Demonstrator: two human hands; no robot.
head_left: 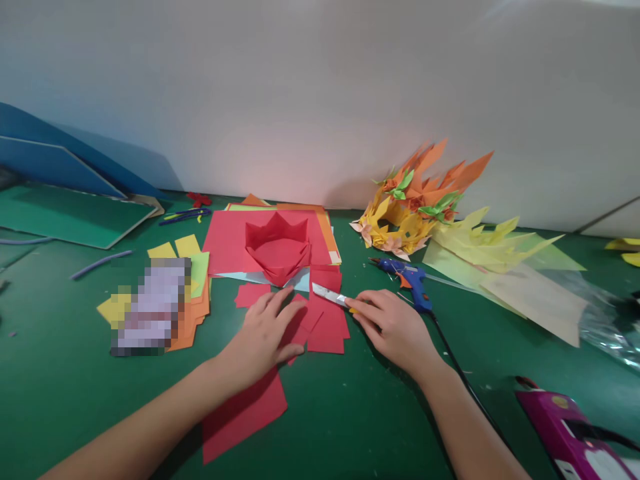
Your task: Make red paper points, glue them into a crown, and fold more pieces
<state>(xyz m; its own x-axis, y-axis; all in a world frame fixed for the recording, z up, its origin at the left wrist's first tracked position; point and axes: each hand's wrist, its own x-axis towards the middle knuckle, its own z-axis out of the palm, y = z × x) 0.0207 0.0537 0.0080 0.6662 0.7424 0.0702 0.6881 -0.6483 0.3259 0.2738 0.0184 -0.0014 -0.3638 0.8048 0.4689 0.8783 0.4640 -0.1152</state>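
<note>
My left hand [263, 333] lies flat with fingers spread on a pile of red paper pieces [327, 320] on the green table [75, 393]. My right hand [393, 327] grips a utility knife [330, 295], its silver blade pointing left over the red pieces. Just behind stands a folded red paper crown shape [277, 247] on a large red sheet [225, 240]. A longer red strip [245, 413] runs under my left forearm toward the front.
A blue hot glue gun [407, 280] with a black cord lies right of my right hand. Orange and yellow paper flower wreaths [415, 200] and yellow sheets [495, 253] sit at back right. Yellow and orange paper stack [193, 293] at left, purple object [565, 427] front right.
</note>
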